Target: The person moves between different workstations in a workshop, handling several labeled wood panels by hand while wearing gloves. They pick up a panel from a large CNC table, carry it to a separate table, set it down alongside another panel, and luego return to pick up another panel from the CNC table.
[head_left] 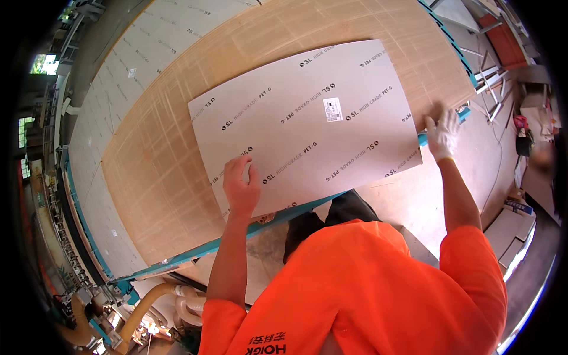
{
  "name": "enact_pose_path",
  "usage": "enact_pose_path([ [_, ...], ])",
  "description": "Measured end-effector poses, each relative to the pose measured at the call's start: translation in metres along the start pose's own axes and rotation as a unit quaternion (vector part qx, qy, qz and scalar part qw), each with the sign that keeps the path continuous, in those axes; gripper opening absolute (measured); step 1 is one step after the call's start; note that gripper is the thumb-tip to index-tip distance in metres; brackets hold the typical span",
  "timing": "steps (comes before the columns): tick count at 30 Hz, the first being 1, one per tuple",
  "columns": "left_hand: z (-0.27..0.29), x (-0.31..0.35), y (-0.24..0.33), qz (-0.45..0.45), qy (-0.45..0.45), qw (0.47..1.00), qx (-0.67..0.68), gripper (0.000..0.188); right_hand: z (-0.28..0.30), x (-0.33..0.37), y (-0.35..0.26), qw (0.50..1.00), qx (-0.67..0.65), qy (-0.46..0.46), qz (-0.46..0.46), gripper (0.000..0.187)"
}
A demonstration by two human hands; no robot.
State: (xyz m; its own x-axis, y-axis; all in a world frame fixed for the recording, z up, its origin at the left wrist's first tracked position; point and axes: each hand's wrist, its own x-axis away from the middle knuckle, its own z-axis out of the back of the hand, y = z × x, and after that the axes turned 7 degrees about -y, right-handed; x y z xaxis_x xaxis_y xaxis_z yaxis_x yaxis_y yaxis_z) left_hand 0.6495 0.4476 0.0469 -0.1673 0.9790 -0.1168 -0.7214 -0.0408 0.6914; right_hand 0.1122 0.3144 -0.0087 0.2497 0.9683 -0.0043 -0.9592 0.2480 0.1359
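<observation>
A pale grey-beige panel (pixel 307 127) with printed lettering and a white label (pixel 333 110) lies at a slant on the brown board of the worktable. My bare left hand (pixel 241 186) is over its near left part, thumb apart from the fingers, gripping nothing. Whether the fingertips press on the surface is hard to tell. Just off the panel's right edge is my right hand (pixel 443 133), in a white glove, with its fingers spread and nothing in it. It is near the table's edge and looks apart from the panel.
Beneath the panel is a large brown board (pixel 154 171), bordered by a long printed sheet (pixel 109 118) on the left. A teal table edge (pixel 204 249) runs in front of me. Yellowish hoses (pixel 142 307) sit at lower left; cardboard boxes (pixel 513 234) stand at right.
</observation>
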Motion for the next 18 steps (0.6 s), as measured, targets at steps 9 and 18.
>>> enact_pose_path([
  [9, -0.118, -0.095, 0.089, -0.192, -0.162, 0.953, -0.170, 0.014, -0.016, 0.154, 0.070, 0.948, -0.311, -0.054, 0.032, 0.066],
  [18, -0.149, -0.104, 0.105, -0.128, -0.184, 0.933, -0.281, 0.018, 0.027, 0.130, 0.008, 0.888, -0.426, -0.020, 0.175, 0.066],
])
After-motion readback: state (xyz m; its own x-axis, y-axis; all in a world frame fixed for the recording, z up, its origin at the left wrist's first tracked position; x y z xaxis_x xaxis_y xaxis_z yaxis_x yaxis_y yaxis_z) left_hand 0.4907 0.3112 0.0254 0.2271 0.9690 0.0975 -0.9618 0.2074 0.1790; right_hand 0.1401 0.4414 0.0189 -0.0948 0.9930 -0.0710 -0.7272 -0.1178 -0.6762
